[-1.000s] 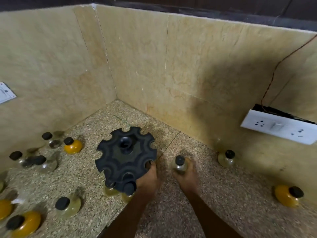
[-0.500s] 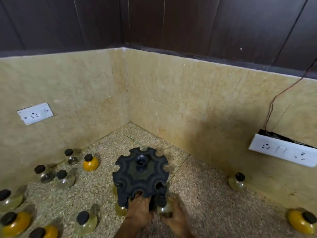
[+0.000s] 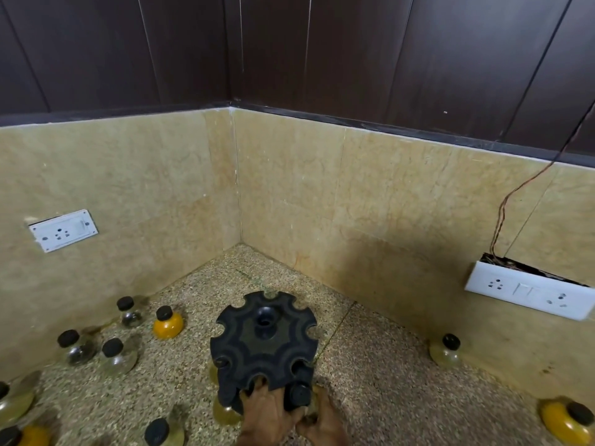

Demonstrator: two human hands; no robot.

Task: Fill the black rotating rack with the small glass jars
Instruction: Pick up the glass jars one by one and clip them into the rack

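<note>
At the near edge of the speckled stone counter (image 3: pixel 370 365) both hands meet at the front of the black rotating rack (image 3: pixel 264 344). The left hand (image 3: pixel 269 413) rests against the rack's near rim, fingertips at a notch; whether it grips anything I cannot tell. The right hand (image 3: pixel 323 420) curls round a small glass jar with a black cap (image 3: pixel 297 394), holding it against the rack's near right side. A pale yellow jar (image 3: pixel 225 413) already sits under the rack's near left edge. To the left, loose jars stand on the counter: a black-capped one (image 3: pixel 159 432) at the near edge, two clear ones (image 3: pixel 117 357) further in, and an orange one (image 3: pixel 167 323) beyond. Toward the right wall stand a pale jar (image 3: pixel 447 352) and, nearer, an orange jar (image 3: pixel 568 421). White socket plates (image 3: pixel 528 291) sit on the tiled walls.
</note>
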